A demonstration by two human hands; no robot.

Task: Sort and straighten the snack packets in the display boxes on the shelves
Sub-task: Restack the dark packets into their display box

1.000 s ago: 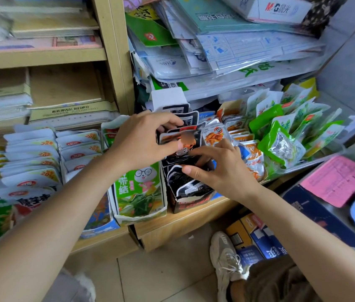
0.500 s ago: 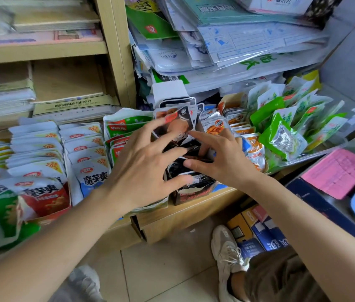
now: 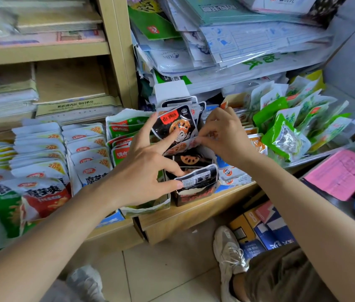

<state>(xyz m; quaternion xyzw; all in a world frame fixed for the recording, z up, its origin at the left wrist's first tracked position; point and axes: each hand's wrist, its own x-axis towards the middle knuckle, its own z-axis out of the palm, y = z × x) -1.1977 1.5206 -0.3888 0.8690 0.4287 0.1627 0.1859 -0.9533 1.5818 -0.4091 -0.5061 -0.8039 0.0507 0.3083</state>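
Note:
A black display box [image 3: 190, 196] stands at the shelf's front edge, filled with black snack packets. My left hand [image 3: 144, 164] is spread over it: the forefinger presses on an upright black packet with an orange label [image 3: 175, 123], and the thumb and a lower finger touch a bent black packet with a barcode [image 3: 196, 177] at the box front. My right hand [image 3: 224, 136] pinches a reddish packet [image 3: 183, 147] lying across the middle of the box. Beside the box sit green and red packets [image 3: 121, 136] on the left and orange packets [image 3: 254, 138] on the right.
White packets in rows [image 3: 41, 153] fill the shelf's left part. Green pouches [image 3: 287, 131] pile up on the right. Plastic-wrapped paper stacks [image 3: 226, 46] overhang from above. Pink paper [image 3: 340, 173] lies at right. Boxes [image 3: 257, 232] and my shoes [image 3: 229, 251] are on the tiled floor.
My left hand has opened and spread wider, its forefinger now on the upright orange-label packet. My right hand has risen from the box front to pinch the reddish packet in the middle.

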